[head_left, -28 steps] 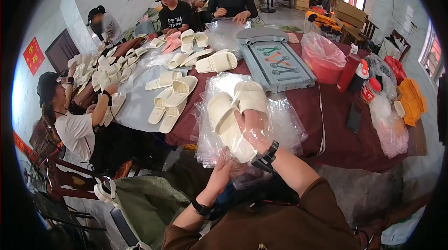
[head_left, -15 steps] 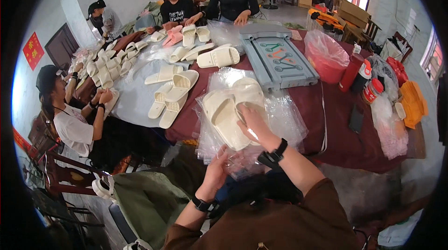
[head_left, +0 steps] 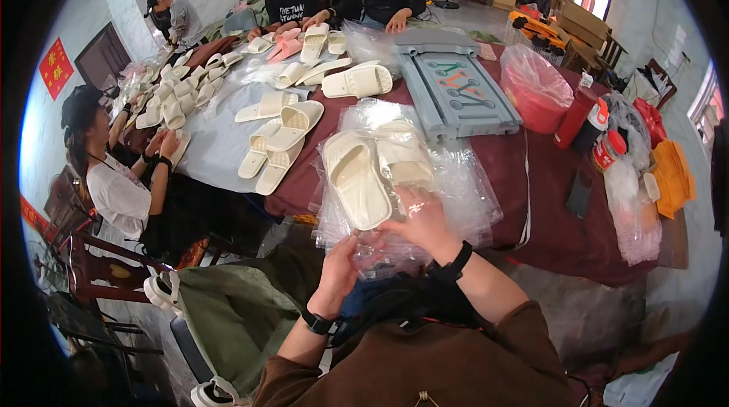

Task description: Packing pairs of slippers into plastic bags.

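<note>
A pair of cream slippers (head_left: 357, 187) lies side by side at the near table edge, toes pointing away, within a clear plastic bag (head_left: 364, 244) atop a stack of similar bags. My left hand (head_left: 339, 272) is closed at the bag's near edge, its fingertips on the thin film. Against the heel of the right-hand slipper (head_left: 406, 160) rests my right hand (head_left: 422, 223), thumb spread toward the other heel and fingers extended. That slipper's heel is partly hidden by my right hand.
Loose cream slippers (head_left: 288, 130) lie left of the stack. A folded grey plastic stool (head_left: 463, 92) lies behind it. Rightward are a red tub (head_left: 535, 99), bottles (head_left: 577, 115), a jar (head_left: 607, 150) and a phone (head_left: 579, 194). Several people work around the table's left and far sides.
My right hand has slid back from the slipper's strap opening to its heel. The left hand has shifted slightly left and up along the bag's near edge.
</note>
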`<state>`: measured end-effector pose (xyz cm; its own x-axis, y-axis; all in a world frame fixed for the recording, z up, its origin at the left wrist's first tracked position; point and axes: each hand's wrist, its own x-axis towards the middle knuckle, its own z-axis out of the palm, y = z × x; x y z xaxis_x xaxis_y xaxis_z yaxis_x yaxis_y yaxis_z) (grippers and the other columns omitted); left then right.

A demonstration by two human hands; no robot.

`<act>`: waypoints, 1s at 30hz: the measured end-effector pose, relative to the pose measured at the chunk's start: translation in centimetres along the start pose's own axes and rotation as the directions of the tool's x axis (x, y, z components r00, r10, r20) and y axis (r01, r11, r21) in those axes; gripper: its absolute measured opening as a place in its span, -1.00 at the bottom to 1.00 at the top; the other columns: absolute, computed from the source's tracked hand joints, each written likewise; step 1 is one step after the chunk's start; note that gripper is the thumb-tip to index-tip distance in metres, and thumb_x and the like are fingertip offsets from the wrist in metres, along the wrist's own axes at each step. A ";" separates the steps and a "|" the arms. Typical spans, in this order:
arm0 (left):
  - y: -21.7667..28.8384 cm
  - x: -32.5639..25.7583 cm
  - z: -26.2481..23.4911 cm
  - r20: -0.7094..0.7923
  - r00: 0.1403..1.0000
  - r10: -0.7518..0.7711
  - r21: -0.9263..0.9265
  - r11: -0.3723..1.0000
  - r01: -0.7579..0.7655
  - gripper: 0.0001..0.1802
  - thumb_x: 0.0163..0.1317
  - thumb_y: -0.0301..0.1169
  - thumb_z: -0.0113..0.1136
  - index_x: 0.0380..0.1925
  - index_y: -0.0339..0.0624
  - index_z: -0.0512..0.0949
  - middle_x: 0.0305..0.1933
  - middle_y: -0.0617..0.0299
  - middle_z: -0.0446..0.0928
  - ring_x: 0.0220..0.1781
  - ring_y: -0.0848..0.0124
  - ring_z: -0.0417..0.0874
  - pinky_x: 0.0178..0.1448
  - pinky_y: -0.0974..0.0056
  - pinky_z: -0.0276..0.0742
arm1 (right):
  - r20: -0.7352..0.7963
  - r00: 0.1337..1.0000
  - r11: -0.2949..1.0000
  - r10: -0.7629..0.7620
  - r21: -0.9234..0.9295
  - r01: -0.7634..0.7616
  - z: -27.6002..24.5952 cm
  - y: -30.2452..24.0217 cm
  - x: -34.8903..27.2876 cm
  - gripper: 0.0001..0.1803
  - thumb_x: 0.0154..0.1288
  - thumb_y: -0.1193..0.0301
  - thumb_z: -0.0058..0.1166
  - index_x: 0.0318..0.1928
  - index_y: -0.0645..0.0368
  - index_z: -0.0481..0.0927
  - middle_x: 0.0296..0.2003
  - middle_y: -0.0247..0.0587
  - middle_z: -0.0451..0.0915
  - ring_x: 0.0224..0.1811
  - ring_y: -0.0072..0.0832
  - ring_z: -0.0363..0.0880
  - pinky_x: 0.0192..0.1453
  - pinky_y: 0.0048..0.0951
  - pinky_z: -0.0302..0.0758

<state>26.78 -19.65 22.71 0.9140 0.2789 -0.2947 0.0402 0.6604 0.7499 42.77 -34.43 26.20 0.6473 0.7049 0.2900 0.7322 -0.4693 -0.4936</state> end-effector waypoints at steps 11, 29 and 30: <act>0.4 -0.1 -1.6 -0.049 0.998 -0.037 -0.014 0.999 0.036 -0.48 0.59 -0.38 -0.24 0.44 -0.43 0.09 0.25 -0.29 0.51 0.15 -0.01 0.67 0.12 0.12 0.68 | 0.031 0.977 0.976 -0.211 -0.037 0.212 -0.6 4.4 -1.5 -0.17 0.01 0.15 0.47 0.31 0.08 0.46 0.36 0.03 0.39 0.48 0.09 0.22 0.50 -0.03 0.24; 3.7 -2.0 -4.3 -0.053 0.878 0.475 0.755 0.594 -0.276 -0.68 0.41 -0.46 0.14 0.13 -0.27 0.48 -0.11 0.10 0.67 -0.23 0.37 0.72 -0.23 0.34 0.66 | 0.105 0.993 0.851 -0.053 0.525 -0.010 -8.5 0.9 -7.8 -0.69 0.26 0.36 0.32 -0.03 0.20 0.68 -0.12 -0.15 0.69 -0.11 -0.31 0.66 -0.14 -0.33 0.61; 4.2 -2.4 -3.8 0.053 0.792 0.608 0.885 0.339 -0.320 -0.68 0.37 -0.50 0.16 0.12 -0.25 0.50 -0.09 0.09 0.66 -0.23 0.34 0.73 -0.26 0.35 0.65 | 0.001 0.995 0.829 0.101 0.553 -0.084 -9.1 1.9 -8.3 -0.78 0.29 0.40 0.29 -0.07 0.16 0.71 -0.18 -0.19 0.70 -0.16 -0.38 0.67 -0.23 -0.40 0.60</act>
<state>23.26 -14.87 24.33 0.7698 0.5854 0.2546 0.0785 -0.4826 0.8723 40.68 -45.98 30.32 0.7176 0.6544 0.2383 0.4350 -0.1539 -0.8872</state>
